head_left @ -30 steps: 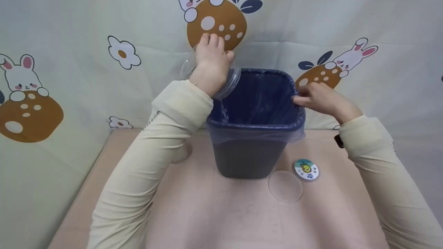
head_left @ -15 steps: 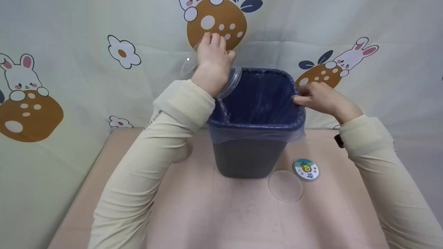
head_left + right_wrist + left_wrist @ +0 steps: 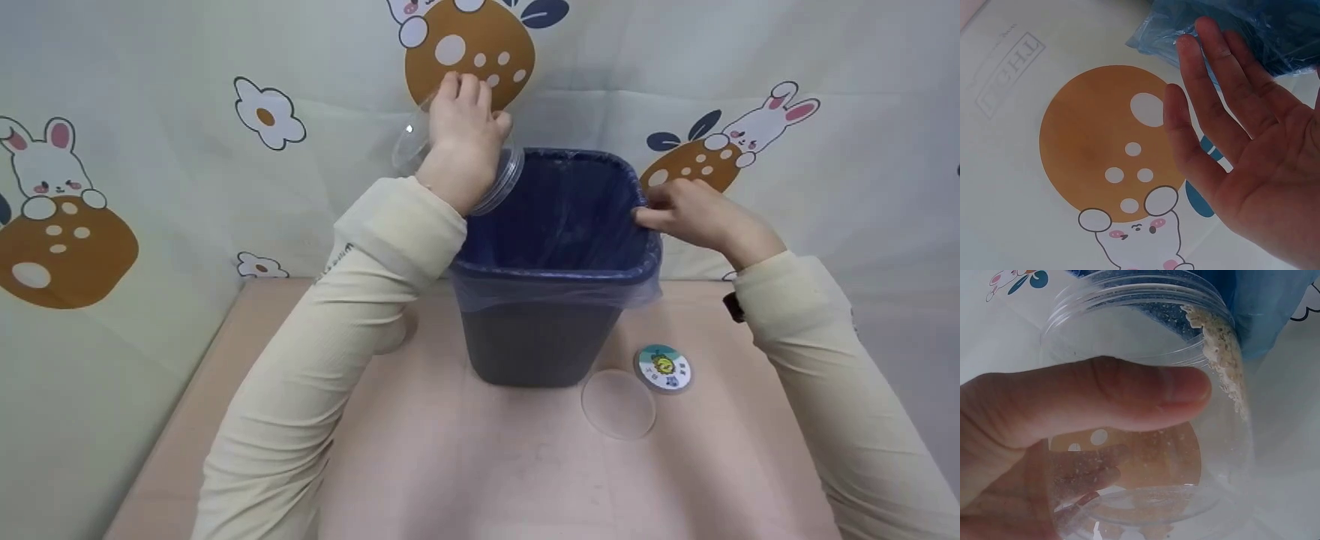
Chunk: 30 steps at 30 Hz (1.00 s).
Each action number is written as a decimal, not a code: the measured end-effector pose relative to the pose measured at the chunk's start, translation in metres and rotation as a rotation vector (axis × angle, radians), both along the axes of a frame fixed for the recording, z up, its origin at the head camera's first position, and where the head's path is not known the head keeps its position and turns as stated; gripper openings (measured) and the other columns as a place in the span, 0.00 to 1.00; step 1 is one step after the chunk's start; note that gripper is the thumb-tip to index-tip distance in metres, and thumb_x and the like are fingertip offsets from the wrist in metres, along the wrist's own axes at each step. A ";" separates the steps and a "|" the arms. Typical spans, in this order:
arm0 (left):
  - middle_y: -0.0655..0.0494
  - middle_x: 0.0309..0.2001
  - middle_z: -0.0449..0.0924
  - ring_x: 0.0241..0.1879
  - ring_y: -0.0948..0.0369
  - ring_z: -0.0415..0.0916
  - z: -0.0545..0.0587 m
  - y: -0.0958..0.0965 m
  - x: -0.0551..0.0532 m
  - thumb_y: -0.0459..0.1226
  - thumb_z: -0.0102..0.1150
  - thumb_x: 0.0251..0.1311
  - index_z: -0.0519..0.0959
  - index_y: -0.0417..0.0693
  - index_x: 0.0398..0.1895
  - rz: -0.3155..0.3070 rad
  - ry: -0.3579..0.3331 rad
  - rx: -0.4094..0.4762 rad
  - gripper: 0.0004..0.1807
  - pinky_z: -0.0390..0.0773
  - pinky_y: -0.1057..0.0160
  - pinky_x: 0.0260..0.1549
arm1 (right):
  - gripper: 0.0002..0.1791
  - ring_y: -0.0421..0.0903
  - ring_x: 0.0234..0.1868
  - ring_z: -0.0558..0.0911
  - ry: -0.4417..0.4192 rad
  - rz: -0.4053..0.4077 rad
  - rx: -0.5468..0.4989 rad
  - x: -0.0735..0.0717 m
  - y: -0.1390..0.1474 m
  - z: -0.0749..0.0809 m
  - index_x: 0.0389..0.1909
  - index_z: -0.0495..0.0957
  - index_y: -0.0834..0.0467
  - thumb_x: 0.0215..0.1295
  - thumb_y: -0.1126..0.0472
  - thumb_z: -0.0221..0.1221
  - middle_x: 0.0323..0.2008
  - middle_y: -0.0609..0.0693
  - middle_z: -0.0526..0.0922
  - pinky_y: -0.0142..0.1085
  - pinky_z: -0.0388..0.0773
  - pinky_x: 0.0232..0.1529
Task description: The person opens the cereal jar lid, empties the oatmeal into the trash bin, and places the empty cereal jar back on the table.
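My left hand (image 3: 465, 139) grips a clear plastic jar (image 3: 504, 180), tipped with its mouth at the bin's left rim. Beige crumbly residue (image 3: 1221, 354) clings to the jar's inner wall near the mouth in the left wrist view, where the thumb lies across its side. The grey trash bin (image 3: 540, 341) has a bluish plastic liner (image 3: 551, 294) folded over its rim. At the right rim, my right hand (image 3: 694, 214) holds the edge, thumb over it and fingers outside. The right wrist view shows those fingers (image 3: 1213, 95) fairly extended beside the liner.
On the pink tabletop (image 3: 480, 465), a clear round disc (image 3: 619, 405) lies before the bin, with a round lid with a cartoon label (image 3: 664, 367) beside it. A pale round object (image 3: 394, 334) is partly hidden by the left sleeve. Printed fabric (image 3: 337, 67) hangs behind.
A pale streak below the jar's mouth, on the bin's inner left side, no longer shows. Jar, bin and both hands keep nearly the same positions.
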<state>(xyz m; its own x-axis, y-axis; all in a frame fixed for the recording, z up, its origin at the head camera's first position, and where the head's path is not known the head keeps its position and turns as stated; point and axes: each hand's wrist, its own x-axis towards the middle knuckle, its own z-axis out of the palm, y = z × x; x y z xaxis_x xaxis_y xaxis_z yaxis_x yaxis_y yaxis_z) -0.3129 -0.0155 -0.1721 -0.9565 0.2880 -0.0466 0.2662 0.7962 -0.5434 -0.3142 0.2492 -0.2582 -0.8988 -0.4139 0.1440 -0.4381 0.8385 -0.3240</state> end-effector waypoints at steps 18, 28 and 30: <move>0.39 0.74 0.42 0.69 0.44 0.44 -0.002 0.006 0.001 0.26 0.40 0.69 0.55 0.54 0.74 -0.015 0.006 -0.075 0.31 0.42 0.48 0.68 | 0.14 0.47 0.22 0.70 0.007 0.008 -0.011 0.002 0.000 0.001 0.27 0.76 0.63 0.66 0.57 0.52 0.20 0.50 0.73 0.39 0.63 0.24; 0.38 0.75 0.36 0.72 0.43 0.37 0.001 0.008 -0.001 0.28 0.30 0.73 0.51 0.54 0.76 -0.024 -0.037 -0.083 0.29 0.39 0.48 0.68 | 0.14 0.47 0.21 0.68 0.017 -0.010 -0.011 0.001 0.000 -0.001 0.25 0.75 0.62 0.66 0.57 0.52 0.18 0.49 0.69 0.38 0.61 0.24; 0.38 0.75 0.37 0.72 0.44 0.36 0.000 0.008 -0.001 0.29 0.29 0.74 0.51 0.54 0.75 -0.034 -0.036 -0.087 0.29 0.39 0.48 0.69 | 0.14 0.47 0.21 0.69 0.018 -0.008 -0.018 0.001 0.001 -0.002 0.26 0.75 0.62 0.66 0.57 0.52 0.19 0.49 0.70 0.38 0.61 0.24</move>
